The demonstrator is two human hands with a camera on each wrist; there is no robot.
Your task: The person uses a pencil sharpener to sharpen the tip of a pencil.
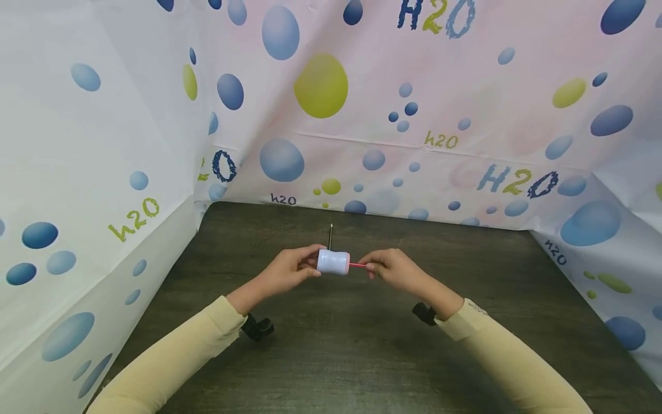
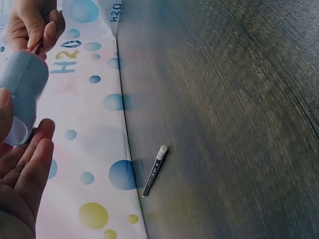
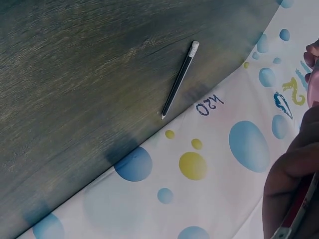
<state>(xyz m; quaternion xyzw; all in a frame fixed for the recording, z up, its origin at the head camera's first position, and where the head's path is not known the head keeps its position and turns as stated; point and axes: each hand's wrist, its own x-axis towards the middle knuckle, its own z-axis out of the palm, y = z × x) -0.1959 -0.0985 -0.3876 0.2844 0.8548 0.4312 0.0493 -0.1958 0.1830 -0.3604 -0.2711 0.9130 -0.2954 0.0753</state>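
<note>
My left hand (image 1: 287, 268) grips a pale blue, waisted pencil sharpener (image 1: 332, 261) between thumb and fingers, above the table. Its pink end (image 3: 313, 89) faces right. From that end runs a thin red pencil (image 1: 357, 265), which my right hand (image 1: 397, 270) pinches between thumb and fingers. The pencil's other end is hidden inside the sharpener. In the right wrist view the pencil's back part (image 3: 295, 211) shows beneath the curled right hand (image 3: 286, 174). Seen from the left wrist, the sharpener (image 2: 25, 79) is tilted, with the right hand (image 2: 32, 22) at its upper end.
A black pencil (image 1: 331, 237) with a white eraser lies on the dark wooden table (image 1: 331, 356), beyond the sharpener and near the back edge. Sheeting (image 1: 383, 115) printed with bubbles and H2O walls the table at back and sides. Black straps with mounts (image 1: 257, 328) sit at both wrists.
</note>
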